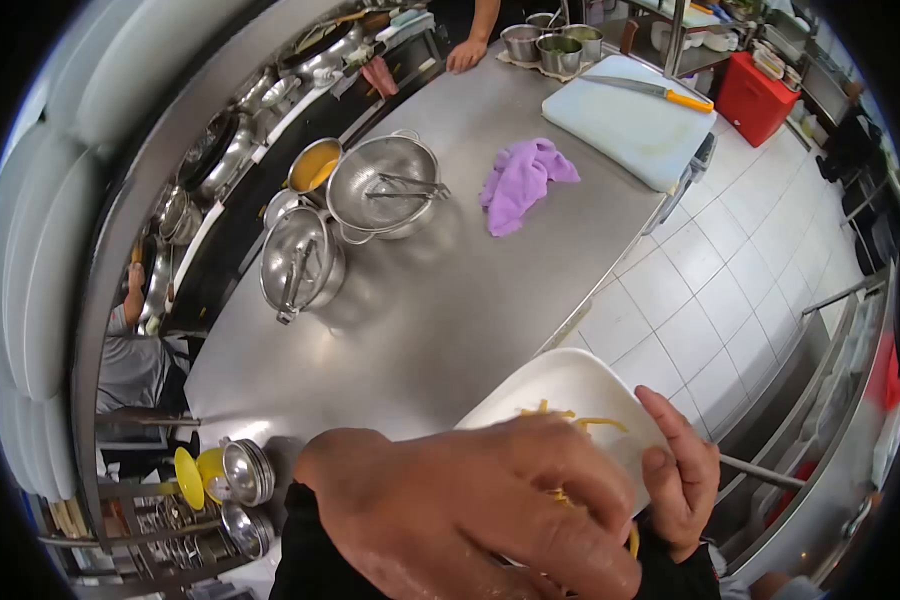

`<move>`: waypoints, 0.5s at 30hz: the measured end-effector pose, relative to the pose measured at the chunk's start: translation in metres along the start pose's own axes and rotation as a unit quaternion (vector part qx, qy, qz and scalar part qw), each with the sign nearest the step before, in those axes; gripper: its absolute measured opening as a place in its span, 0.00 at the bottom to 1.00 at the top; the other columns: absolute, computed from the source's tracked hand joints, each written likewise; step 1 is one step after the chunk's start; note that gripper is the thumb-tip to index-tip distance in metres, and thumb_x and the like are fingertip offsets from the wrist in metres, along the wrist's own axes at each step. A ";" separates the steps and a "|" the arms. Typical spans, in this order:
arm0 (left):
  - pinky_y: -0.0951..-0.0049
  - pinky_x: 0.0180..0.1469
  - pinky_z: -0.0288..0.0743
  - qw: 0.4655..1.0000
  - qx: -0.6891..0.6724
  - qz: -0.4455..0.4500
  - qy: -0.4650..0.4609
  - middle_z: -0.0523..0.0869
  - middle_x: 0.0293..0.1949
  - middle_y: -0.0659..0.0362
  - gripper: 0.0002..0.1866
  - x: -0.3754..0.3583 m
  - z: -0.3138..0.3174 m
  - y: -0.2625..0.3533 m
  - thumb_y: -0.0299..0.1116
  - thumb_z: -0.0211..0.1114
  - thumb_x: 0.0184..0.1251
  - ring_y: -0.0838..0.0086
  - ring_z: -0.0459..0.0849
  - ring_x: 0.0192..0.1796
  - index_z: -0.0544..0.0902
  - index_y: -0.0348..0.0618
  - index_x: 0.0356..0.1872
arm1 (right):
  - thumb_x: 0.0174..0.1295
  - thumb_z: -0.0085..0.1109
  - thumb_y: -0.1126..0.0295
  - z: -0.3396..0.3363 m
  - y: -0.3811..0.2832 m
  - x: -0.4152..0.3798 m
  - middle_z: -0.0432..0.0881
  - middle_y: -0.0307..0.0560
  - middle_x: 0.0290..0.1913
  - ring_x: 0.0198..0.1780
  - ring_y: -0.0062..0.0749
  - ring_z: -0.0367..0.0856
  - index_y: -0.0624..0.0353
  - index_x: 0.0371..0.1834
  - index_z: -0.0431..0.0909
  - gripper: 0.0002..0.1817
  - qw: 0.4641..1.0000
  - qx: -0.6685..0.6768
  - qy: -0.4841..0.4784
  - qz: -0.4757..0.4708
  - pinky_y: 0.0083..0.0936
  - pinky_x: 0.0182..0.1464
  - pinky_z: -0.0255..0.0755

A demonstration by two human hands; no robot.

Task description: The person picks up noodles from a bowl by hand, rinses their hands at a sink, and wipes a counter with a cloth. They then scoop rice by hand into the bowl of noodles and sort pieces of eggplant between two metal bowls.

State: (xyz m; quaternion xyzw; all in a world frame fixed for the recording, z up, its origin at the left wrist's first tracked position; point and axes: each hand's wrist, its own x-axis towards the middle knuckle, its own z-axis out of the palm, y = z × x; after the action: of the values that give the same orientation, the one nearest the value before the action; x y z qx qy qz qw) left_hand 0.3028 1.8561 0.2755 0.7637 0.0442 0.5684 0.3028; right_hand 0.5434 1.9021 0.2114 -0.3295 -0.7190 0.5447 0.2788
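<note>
A white dish (530, 385) with rounded corners is at the near right, beyond the table's edge. Thin yellow noodle-like strips (600, 422) lie in it. My right hand (682, 480) grips the dish's right side, with the thumb over the rim and a finger stretched along it. Large in the foreground, my left hand (480, 500) reaches across the dish, back of the hand up and fingers curled down. More yellow strips show between and below its fingers. Its fingertips and much of the dish are hidden behind the hand.
On the steel table (440, 320) are a colander (385, 165) and a metal bowl (295, 250), both with tongs, and a purple cloth (525, 180). A knife (650, 92) lies on a cutting board (620, 130). Another person's hand (467, 55) rests at the far edge.
</note>
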 end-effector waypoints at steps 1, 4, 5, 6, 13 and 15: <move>0.61 0.43 0.78 0.998 -0.014 -0.054 -0.015 0.87 0.40 0.45 0.07 0.011 -0.006 -0.010 0.25 0.66 0.69 0.54 0.85 0.38 0.87 0.29 0.38 | 0.66 0.52 0.67 -0.016 -0.001 0.009 0.85 0.53 0.41 0.40 0.28 0.82 0.73 0.64 0.75 0.26 1.000 0.010 0.000 0.026 0.22 0.47 0.72; 0.61 0.49 0.79 0.979 -0.046 -0.198 0.000 0.87 0.45 0.49 0.07 0.039 -0.013 -0.050 0.28 0.61 0.74 0.55 0.85 0.44 0.85 0.36 0.43 | 0.67 0.51 0.68 -0.061 0.020 0.033 0.87 0.51 0.37 0.38 0.27 0.84 0.74 0.65 0.74 0.26 1.000 0.008 0.009 -0.002 0.21 0.47 0.74; 0.61 0.51 0.78 0.971 -0.063 -0.230 0.013 0.87 0.46 0.50 0.08 0.044 -0.014 -0.066 0.29 0.60 0.75 0.56 0.85 0.46 0.84 0.37 0.44 | 0.68 0.51 0.68 -0.074 0.023 0.037 0.87 0.51 0.36 0.38 0.27 0.84 0.73 0.65 0.74 0.25 1.000 0.009 0.014 0.008 0.21 0.47 0.74; 0.61 0.52 0.78 0.968 -0.090 -0.235 0.024 0.87 0.45 0.51 0.08 0.043 -0.013 -0.089 0.28 0.60 0.75 0.57 0.85 0.48 0.84 0.37 0.45 | 0.68 0.50 0.69 -0.086 0.027 0.041 0.87 0.51 0.36 0.37 0.26 0.84 0.73 0.65 0.74 0.25 1.000 0.010 0.018 0.019 0.21 0.47 0.74; 0.58 0.65 0.70 0.919 -0.212 -0.326 0.065 0.86 0.54 0.45 0.20 0.062 -0.019 -0.185 0.25 0.51 0.74 0.53 0.79 0.59 0.77 0.24 0.61 | 0.66 0.50 0.71 -0.151 0.056 0.091 0.87 0.52 0.39 0.42 0.25 0.83 0.69 0.68 0.73 0.26 0.994 0.031 0.059 0.087 0.22 0.51 0.73; 0.58 0.63 0.70 0.914 -0.234 -0.331 0.028 0.86 0.54 0.45 0.21 0.071 -0.034 -0.208 0.25 0.52 0.73 0.54 0.79 0.58 0.75 0.23 0.63 | 0.66 0.50 0.71 -0.170 0.063 0.108 0.87 0.51 0.39 0.42 0.25 0.83 0.68 0.68 0.72 0.27 0.991 0.028 0.060 0.116 0.22 0.51 0.73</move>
State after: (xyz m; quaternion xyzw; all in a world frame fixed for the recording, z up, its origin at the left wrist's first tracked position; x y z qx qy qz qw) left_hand 0.3548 2.0689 0.2345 0.5963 0.1684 0.4511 0.6423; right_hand 0.6153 2.1003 0.1976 -0.4353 -0.6423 0.5723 0.2654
